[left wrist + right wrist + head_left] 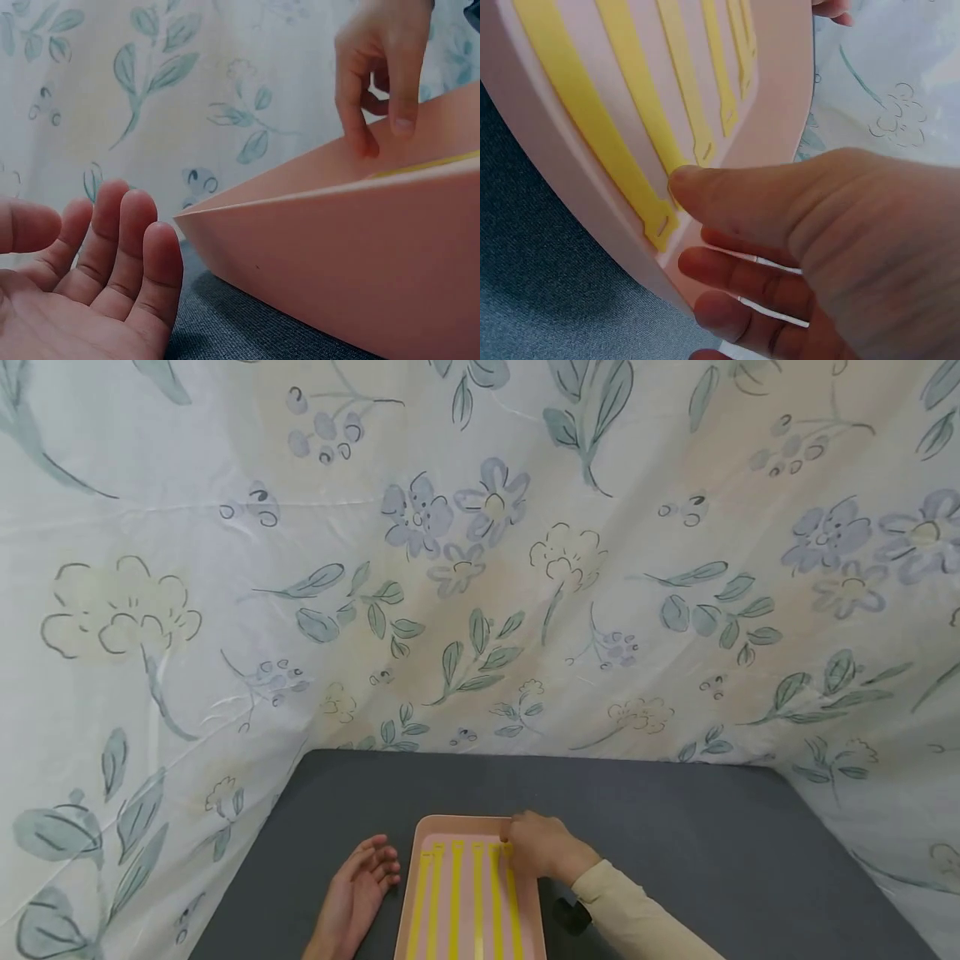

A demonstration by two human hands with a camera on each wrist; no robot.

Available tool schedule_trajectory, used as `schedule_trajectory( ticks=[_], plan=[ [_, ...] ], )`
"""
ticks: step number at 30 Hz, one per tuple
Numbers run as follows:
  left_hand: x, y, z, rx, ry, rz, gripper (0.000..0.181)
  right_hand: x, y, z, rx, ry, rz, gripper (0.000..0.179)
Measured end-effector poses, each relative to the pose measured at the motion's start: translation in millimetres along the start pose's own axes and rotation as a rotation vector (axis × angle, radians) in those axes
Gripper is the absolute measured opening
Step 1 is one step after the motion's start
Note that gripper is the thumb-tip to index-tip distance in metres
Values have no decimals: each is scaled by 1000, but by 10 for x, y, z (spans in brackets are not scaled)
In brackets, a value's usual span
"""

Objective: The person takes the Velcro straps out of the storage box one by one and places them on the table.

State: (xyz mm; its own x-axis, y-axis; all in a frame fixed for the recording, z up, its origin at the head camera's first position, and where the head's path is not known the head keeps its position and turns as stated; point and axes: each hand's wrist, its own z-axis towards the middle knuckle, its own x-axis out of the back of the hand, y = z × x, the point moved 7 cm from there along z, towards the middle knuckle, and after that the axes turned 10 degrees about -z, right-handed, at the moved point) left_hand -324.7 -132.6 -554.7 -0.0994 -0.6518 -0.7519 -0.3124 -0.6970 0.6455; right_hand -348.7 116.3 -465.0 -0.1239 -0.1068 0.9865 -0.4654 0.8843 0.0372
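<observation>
A pink tray [467, 906] stands on the dark table, with several yellow cable ties [455, 893] laid lengthwise in a row. Each tie is a flat strap with a slotted head at the tray's far end. My right hand [546, 847] hangs over the far right corner, thumb and fingers apart and bent downward. In the right wrist view its thumb [697, 187] overlaps the head of one cable tie [637, 82]; whether they touch I cannot tell. To the left of the tray, my left hand [360, 881] holds nothing, its fingers relaxed and palm turned up.
The dark grey tabletop [675, 835] extends around the tray. A floral cloth [480, 610] hangs behind and along the sides. The tray's raised pink wall [315, 247] stands close beside the left hand. Something black [572, 914] sits at the right wrist.
</observation>
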Motion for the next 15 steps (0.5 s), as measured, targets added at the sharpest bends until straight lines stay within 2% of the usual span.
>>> schedule_trajectory(
  ticks=[4, 7, 11, 15],
  plan=[
    [26, -7, 12, -1, 16, -9, 22, -25, -21, 39, -6, 3, -40, 2],
    [25, -14, 6, 2, 3, -18, 23, -41, -44, 54, 1, -3, -84, 8],
    [-4, -33, -15, 9, -73, -10, 27, -88, -60, 56, 2, -24, -141, 13],
    [-51, -60, -27, 48, -159, -10, 32, -123, -76, 56, -5, -17, -216, 7]
  ],
)
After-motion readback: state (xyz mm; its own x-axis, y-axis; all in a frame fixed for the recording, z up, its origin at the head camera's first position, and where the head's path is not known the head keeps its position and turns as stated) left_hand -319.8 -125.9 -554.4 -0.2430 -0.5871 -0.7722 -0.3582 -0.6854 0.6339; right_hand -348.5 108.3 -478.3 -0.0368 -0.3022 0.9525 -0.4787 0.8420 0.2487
